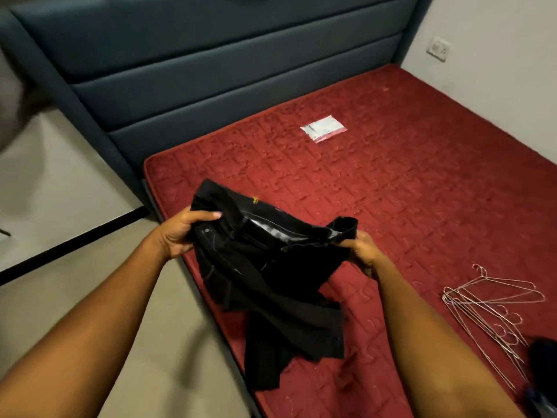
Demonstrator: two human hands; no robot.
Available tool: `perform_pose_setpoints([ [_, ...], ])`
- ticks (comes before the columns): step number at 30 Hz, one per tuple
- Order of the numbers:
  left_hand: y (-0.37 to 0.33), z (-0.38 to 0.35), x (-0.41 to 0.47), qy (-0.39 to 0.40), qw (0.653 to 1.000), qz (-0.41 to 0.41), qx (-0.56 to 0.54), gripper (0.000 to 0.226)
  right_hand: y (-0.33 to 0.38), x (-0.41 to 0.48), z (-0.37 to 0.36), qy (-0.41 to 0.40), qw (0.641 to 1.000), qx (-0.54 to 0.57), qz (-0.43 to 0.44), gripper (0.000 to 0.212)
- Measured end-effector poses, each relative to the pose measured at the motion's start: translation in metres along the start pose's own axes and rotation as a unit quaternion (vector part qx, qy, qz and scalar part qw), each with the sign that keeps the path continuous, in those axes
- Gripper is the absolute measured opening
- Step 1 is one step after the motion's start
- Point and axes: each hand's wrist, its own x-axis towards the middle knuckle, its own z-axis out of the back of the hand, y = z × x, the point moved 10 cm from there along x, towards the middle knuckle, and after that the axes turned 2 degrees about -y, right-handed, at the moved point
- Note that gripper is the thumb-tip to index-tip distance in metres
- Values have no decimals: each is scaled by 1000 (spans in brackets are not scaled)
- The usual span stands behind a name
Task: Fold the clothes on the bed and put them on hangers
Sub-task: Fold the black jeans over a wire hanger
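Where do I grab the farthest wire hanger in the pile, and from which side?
Pinch the farthest hanger at its neck below the hook, from above on the far side: there it fans clear, while its left corner overlaps the other hangers.

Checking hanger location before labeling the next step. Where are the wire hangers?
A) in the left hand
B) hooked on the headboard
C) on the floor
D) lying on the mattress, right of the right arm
D: the wire hangers lie in a loose pile on the red mattress, while the left hand and right hand both grip the black garment.
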Motion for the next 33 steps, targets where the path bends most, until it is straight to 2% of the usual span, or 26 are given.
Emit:
perform_pose_setpoints([
  [2, 29, 69, 29, -140, 986, 25, 84, 18, 7, 14, 1, -21, 999, -34, 1, 30],
  [4, 64, 119, 56, -221, 951, 61, 208, 14, 8, 32, -9, -7, 996, -85, 4, 24],
  [7, 119, 144, 103, -218, 909, 88, 344, 7, -2, 74, -16, -9, 984, -176, 3, 16],
  [8, 132, 146, 119, -218, 901, 80, 366, 16, -3, 88, -16, -15, 981, -193, 4, 12],
  [9, 140, 146, 136, -221, 896, 70, 378, 21, -6, 108, -19, -22, 976, -217, 7, 9],
  [12, 142, 146, 185, -243, 884, 30, 398, 10, -2, 169, -28, -38, 958, -281, 30, 12],
  [14, 135, 151, 231, -257, 874, 2, 412, 10, 1, 225, -43, -32, 940, -336, 52, 13],
  [16, 125, 158, 275, -282, 863, -36, 418, 16, 7, 285, -58, -47, 921, -377, 83, 31],
  [18, 125, 174, 314, -323, 842, -57, 428, 23, 8, 341, -80, -55, 910, -397, 102, 35],
  [20, 143, 193, 340, -349, 832, -48, 429, 22, -3, 382, -97, -72, 902, -410, 114, 30],
  [22, 176, 216, 357, -372, 830, -31, 414, 19, -38, 419, -103, -85, 902, -415, 86, 35],
  [24, 204, 234, 367, -395, 826, -30, 400, 21, -82, 443, -100, -93, 914, -392, 50, 40],
  [27, 210, 242, 380, -399, 821, -47, 406, 20, -113, 465, -91, -115, 925, -359, 39, 41],
  [33, 198, 236, 375, -434, 794, -62, 422, 21, -109, 470, -95, -160, 881, -442, 47, 58],
])
